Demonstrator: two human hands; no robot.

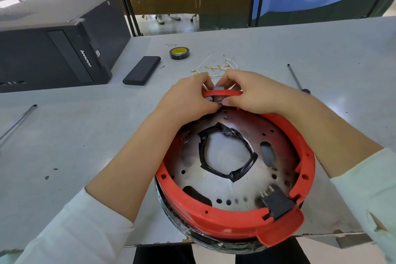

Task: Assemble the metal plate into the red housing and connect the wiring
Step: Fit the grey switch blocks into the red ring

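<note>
The round red housing (235,218) lies at the table's near edge with the perforated metal plate (231,186) seated inside it. Black tape rings the plate's centre hole. A black plug socket (278,201) sits in the housing's near right notch. At the far rim, my left hand (186,98) and my right hand (252,92) meet, both pinching a small grey switch block (218,98) set at the red rim. Loose white wires with brass terminals (216,66) lie on the table just beyond my hands.
A black computer tower (53,53) lies at the left. A black power bank (141,70) and a roll of black tape (179,53) sit beyond the housing. A thin rod (17,122) lies at the left, and a screwdriver (297,79) at the right.
</note>
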